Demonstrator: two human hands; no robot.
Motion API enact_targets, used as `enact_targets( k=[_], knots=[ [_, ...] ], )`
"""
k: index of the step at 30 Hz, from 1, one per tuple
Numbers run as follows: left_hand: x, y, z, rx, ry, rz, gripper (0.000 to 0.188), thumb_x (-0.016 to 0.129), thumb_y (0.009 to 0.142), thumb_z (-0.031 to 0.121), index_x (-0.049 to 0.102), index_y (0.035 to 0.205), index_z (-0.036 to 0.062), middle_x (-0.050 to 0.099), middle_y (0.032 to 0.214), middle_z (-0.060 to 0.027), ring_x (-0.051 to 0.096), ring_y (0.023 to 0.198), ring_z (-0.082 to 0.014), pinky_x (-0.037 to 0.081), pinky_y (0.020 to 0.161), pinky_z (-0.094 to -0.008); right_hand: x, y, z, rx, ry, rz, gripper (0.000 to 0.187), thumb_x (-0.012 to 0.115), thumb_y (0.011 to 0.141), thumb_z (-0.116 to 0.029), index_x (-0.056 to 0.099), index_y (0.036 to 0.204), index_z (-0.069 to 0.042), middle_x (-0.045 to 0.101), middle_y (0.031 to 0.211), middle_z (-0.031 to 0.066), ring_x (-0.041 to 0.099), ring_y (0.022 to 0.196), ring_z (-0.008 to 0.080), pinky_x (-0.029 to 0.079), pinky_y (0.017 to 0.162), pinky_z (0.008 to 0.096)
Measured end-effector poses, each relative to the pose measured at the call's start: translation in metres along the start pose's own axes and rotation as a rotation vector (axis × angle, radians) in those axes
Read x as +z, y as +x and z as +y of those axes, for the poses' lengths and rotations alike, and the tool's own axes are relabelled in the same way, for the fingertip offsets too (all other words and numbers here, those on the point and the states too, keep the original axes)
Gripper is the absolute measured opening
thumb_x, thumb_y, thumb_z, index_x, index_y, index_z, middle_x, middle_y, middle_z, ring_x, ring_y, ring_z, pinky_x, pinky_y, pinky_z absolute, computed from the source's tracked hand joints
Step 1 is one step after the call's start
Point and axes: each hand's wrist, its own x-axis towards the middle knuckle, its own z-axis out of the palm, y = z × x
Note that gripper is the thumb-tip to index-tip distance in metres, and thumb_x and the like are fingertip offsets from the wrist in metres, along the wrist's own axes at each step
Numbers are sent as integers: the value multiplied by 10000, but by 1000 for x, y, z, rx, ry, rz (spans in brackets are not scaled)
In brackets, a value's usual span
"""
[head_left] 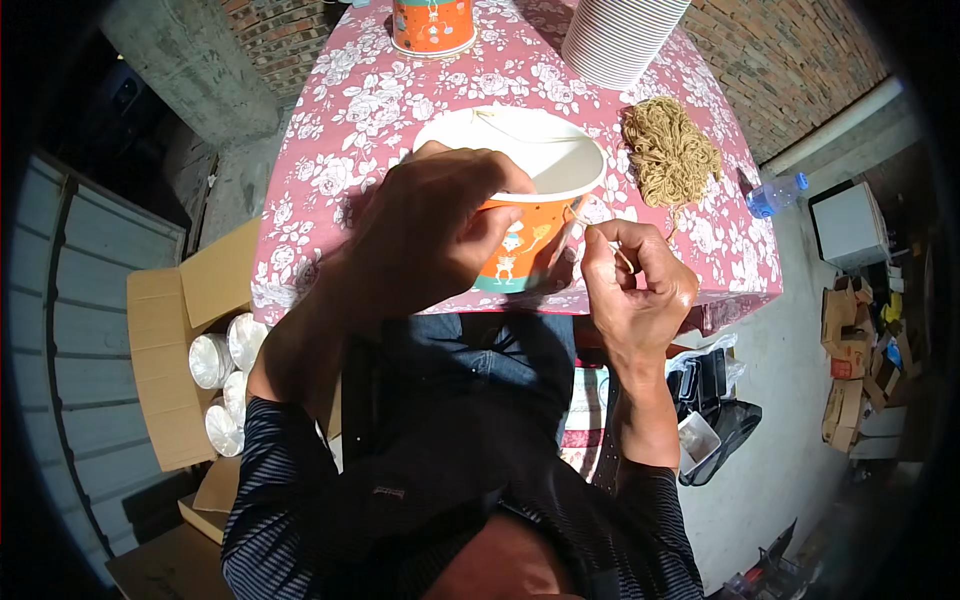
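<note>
An orange paper bucket [545, 225] with a white rim, a printed skeleton figure and a teal base band stands at the table's near side. My left hand [440, 225] is closed on its near left rim, thumb and forefinger at the edge; its other fingers are partly hidden. A thin tan cord [577, 213] comes out of the bucket's right wall just under the rim. My right hand [640, 275] pinches that cord between thumb and forefinger, close beside the bucket. More of the cord crosses the bucket's inside by the far rim.
On the flowered pink tablecloth [340, 130] lie a tangled bundle of tan cord [672, 152], a tall stack of white buckets [622, 40] and another orange bucket [433, 25]. A plastic bottle [777, 196] is beyond the right edge. An opened carton [160, 370] with wrapped white stacks stands left.
</note>
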Motion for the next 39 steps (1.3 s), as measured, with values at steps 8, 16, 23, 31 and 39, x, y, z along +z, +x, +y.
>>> enact_targets(
  k=[8, 16, 23, 31, 39],
  knots=[
    [3, 0, 9, 157, 109, 118, 219, 747, 772, -37, 678, 967, 34, 648, 806, -124, 638, 778, -353, 506, 704, -418, 3, -4, 1, 28, 46, 13, 54, 751, 842, 3, 701, 858, 11, 556, 575, -7, 467, 515, 18, 361, 468, 221],
    [6, -2, 14, 142, 123, 107, 224, 748, 772, -31, 679, 971, 47, 641, 794, -115, 627, 775, -344, 503, 720, -421, 1, -5, 1, 65, 22, 38, 67, 748, 861, 11, 686, 840, 2, 542, 610, -45, 437, 553, 4, 328, 496, 202],
    [8, -2, 16, 158, 157, 93, 221, 742, 775, -36, 679, 969, 50, 638, 777, -107, 629, 758, -327, 496, 737, -421, 2, -6, 1, 50, 18, 35, 83, 735, 879, 21, 672, 835, -7, 538, 652, -82, 409, 597, -13, 300, 527, 175],
    [12, -2, 17, 180, 145, 110, 188, 743, 775, -31, 681, 937, 40, 651, 777, -109, 636, 755, -327, 488, 728, -410, 3, -5, 6, 80, 65, 52, 79, 729, 857, 16, 658, 831, -4, 532, 555, -20, 451, 519, 8, 360, 470, 218],
    [13, -3, 18, 168, 162, 112, 186, 754, 770, -20, 685, 932, 39, 649, 771, -106, 633, 761, -325, 491, 735, -408, 5, -7, 3, 91, 79, -4, 77, 753, 863, -5, 681, 836, -2, 567, 563, -10, 480, 521, 7, 366, 470, 215]
  ],
)
